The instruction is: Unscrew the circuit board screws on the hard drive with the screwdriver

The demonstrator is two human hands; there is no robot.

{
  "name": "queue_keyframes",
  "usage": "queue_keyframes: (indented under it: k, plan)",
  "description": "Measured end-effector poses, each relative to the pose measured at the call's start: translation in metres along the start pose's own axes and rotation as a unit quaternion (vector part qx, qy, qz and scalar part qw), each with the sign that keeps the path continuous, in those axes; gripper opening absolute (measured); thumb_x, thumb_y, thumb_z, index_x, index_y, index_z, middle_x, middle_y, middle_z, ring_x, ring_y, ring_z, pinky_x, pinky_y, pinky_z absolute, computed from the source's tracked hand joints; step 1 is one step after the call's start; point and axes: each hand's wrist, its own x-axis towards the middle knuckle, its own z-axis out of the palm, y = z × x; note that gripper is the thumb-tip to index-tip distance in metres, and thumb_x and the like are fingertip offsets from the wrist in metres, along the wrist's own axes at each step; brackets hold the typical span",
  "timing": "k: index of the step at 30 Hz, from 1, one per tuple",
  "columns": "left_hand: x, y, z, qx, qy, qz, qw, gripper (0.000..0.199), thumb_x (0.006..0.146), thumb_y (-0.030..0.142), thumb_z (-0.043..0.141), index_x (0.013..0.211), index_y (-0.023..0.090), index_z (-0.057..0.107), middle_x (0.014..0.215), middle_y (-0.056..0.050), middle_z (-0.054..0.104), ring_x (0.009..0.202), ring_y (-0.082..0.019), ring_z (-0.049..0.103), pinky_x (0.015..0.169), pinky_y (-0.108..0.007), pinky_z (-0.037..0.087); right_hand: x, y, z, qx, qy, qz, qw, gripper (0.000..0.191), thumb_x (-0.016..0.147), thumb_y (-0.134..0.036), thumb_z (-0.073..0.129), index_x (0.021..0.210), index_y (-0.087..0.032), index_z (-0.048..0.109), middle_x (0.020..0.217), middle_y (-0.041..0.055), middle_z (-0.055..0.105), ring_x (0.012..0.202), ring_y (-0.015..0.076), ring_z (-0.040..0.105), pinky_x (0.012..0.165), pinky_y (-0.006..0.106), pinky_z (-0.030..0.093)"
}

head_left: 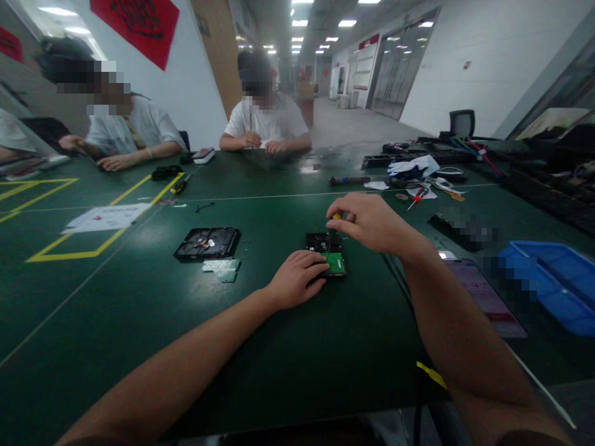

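Observation:
A black hard drive with a green circuit board lies on the green table in front of me. My left hand rests on its left side, fingers spread over the drive and the board's edge. Above the drive, my right hand pinches a small screwdriver by its yellow end, the shaft pointing down at the drive. To the left lie another black drive and a loose circuit board, with tiny screws nearby.
A phone and a blue tray lie right of my right arm. Behind them are tools, a white glove and cables. Two people sit across the table. Paper lies at left.

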Motion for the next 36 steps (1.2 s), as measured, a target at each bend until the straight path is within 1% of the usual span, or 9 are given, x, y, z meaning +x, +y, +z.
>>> queue_keyframes:
  k: [4, 6, 11, 15, 19, 22, 26, 30, 36]
  plan:
    - [0.0002, 0.0008, -0.0006, 0.002, -0.002, 0.001, 1.0, 0.035, 0.105, 0.035, 0.062, 0.138, 0.022, 0.068, 0.141, -0.011, 0.069, 0.136, -0.03, 0.062, 0.117, -0.054, 0.049, -0.0014, -0.0002, 0.0007, 0.011, -0.001, -0.009, 1.0, 0.022, 0.096, -0.019, 0.064, 0.113, -0.017, 0.078, 0.105, 0.008, 0.08, 0.084, 0.0201, 0.068, 0.08, 0.033, 0.045]
    - [0.0001, 0.0008, -0.0007, 0.006, -0.004, -0.001, 1.0, 0.035, 0.106, 0.035, 0.062, 0.137, 0.022, 0.068, 0.142, -0.011, 0.069, 0.136, -0.03, 0.062, 0.117, -0.053, 0.049, -0.0015, -0.0007, 0.0015, 0.017, 0.003, -0.005, 1.0, 0.024, 0.095, -0.018, 0.063, 0.115, -0.016, 0.077, 0.103, 0.0079, 0.08, 0.084, 0.0204, 0.068, 0.079, 0.033, 0.045]
    - [-0.0001, -0.0005, 0.0004, 0.006, -0.002, 0.004, 1.0, 0.035, 0.106, 0.036, 0.062, 0.138, 0.022, 0.068, 0.141, -0.011, 0.069, 0.137, -0.03, 0.062, 0.117, -0.054, 0.049, 0.0007, -0.001, 0.003, 0.016, 0.012, -0.015, 1.0, 0.018, 0.1, -0.027, 0.063, 0.103, -0.017, 0.078, 0.103, 0.0084, 0.078, 0.086, 0.0203, 0.066, 0.08, 0.033, 0.044]
    - [0.0, -0.0009, 0.0011, 0.004, 0.002, 0.006, 1.0, 0.036, 0.106, 0.036, 0.062, 0.138, 0.022, 0.068, 0.14, -0.011, 0.069, 0.136, -0.03, 0.062, 0.117, -0.054, 0.049, 0.0014, -0.0005, 0.0022, 0.01, 0.011, -0.01, 1.0, 0.018, 0.101, -0.028, 0.063, 0.1, -0.019, 0.078, 0.099, 0.0073, 0.078, 0.085, 0.0201, 0.065, 0.08, 0.033, 0.043]
    - [0.0001, -0.0005, 0.0009, 0.001, 0.006, 0.005, 1.0, 0.036, 0.105, 0.034, 0.063, 0.139, 0.024, 0.068, 0.14, -0.011, 0.069, 0.136, -0.03, 0.062, 0.117, -0.054, 0.05, 0.0003, -0.0016, 0.0013, 0.021, 0.004, -0.001, 1.0, 0.019, 0.099, -0.022, 0.06, 0.109, -0.019, 0.077, 0.102, 0.0071, 0.079, 0.082, 0.0193, 0.065, 0.078, 0.032, 0.042]
    - [-0.0001, -0.0002, 0.0006, 0.002, 0.005, 0.005, 1.0, 0.036, 0.105, 0.035, 0.063, 0.139, 0.024, 0.068, 0.14, -0.011, 0.069, 0.136, -0.031, 0.062, 0.117, -0.054, 0.05, -0.0005, -0.0026, 0.0013, 0.022, 0.002, 0.008, 1.0, 0.024, 0.096, -0.02, 0.059, 0.114, -0.017, 0.075, 0.098, 0.0069, 0.078, 0.078, 0.0194, 0.063, 0.074, 0.032, 0.042]
    - [-0.0005, -0.0003, 0.0002, 0.004, 0.002, 0.005, 1.0, 0.036, 0.106, 0.035, 0.061, 0.139, 0.023, 0.068, 0.141, -0.011, 0.069, 0.136, -0.03, 0.062, 0.117, -0.054, 0.05, -0.0002, -0.002, 0.0022, 0.006, 0.01, 0.015, 1.0, 0.021, 0.092, -0.019, 0.061, 0.109, -0.014, 0.073, 0.094, 0.0083, 0.075, 0.078, 0.0201, 0.061, 0.074, 0.033, 0.041]
    - [-0.0005, -0.0007, 0.0007, 0.001, -0.001, 0.001, 1.0, 0.036, 0.105, 0.035, 0.063, 0.139, 0.024, 0.068, 0.14, -0.011, 0.069, 0.135, -0.03, 0.062, 0.116, -0.055, 0.05, 0.0003, 0.0002, 0.0027, -0.012, 0.021, 0.02, 1.0, 0.015, 0.092, -0.021, 0.061, 0.1, -0.014, 0.072, 0.095, 0.0098, 0.073, 0.079, 0.0202, 0.06, 0.075, 0.033, 0.041]
    - [0.0001, -0.0001, 0.0002, 0.001, 0.003, 0.004, 1.0, 0.036, 0.105, 0.034, 0.062, 0.139, 0.024, 0.068, 0.14, -0.011, 0.069, 0.135, -0.03, 0.062, 0.116, -0.054, 0.05, -0.0015, -0.0008, 0.0011, 0.014, 0.011, -0.004, 1.0, 0.019, 0.094, -0.019, 0.06, 0.106, -0.015, 0.074, 0.099, 0.0087, 0.074, 0.081, 0.0197, 0.061, 0.077, 0.033, 0.042]
